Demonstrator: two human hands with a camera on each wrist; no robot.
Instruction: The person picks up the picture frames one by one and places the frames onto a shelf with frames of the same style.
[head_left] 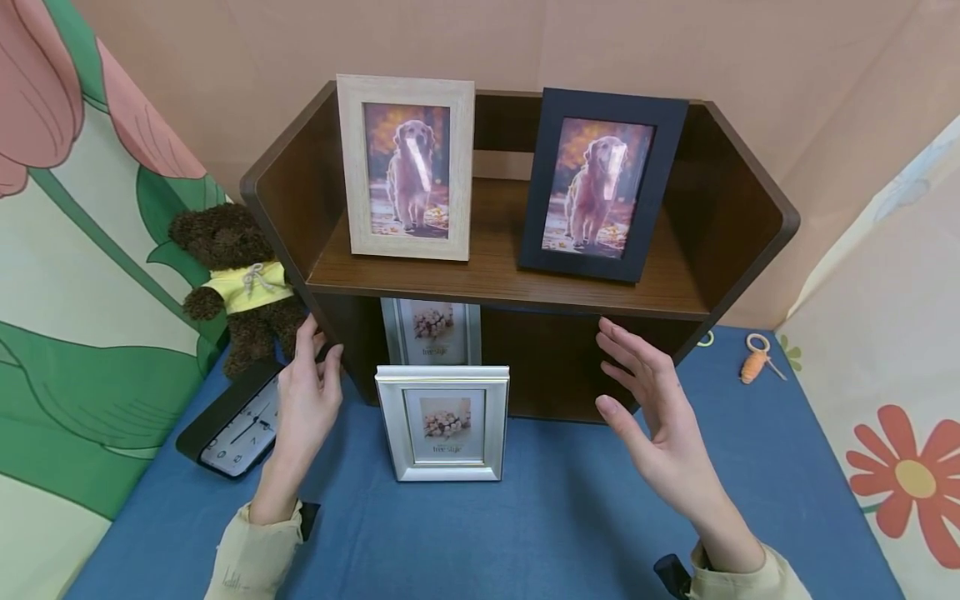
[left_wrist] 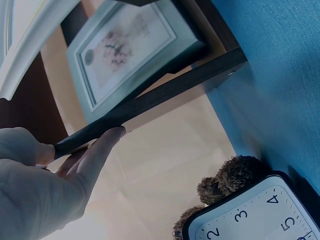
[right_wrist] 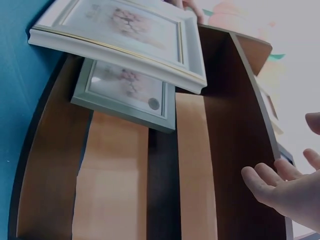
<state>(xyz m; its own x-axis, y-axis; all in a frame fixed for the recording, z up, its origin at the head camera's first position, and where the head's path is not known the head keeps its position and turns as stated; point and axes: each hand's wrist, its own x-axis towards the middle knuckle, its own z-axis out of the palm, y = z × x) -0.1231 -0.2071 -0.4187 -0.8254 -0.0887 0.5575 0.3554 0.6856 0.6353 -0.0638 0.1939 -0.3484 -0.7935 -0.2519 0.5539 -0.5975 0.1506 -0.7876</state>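
A dark brown two-tier shelf (head_left: 517, 296) stands on the blue cloth. My left hand (head_left: 311, 392) pinches the edge of its left side panel (left_wrist: 165, 95), thumb on the inner face and fingers on the outer. My right hand (head_left: 656, 408) has its fingers spread in front of the lower tier, near the right side. A silver photo frame (head_left: 450, 471) stands in front of the shelf, and a grey-green photo frame (head_left: 472, 333) is inside the lower tier, partly hidden. On the upper tier are a cream photo frame (head_left: 408, 250) and a dark blue photo frame (head_left: 581, 265).
Left of the shelf, a brown teddy bear (head_left: 251, 287) in a yellow top sits behind a black-rimmed clock (head_left: 240, 429), close to my left hand. An orange thread-wrapped item (head_left: 753, 367) lies on the cloth to the right. Patterned fabric walls surround the table.
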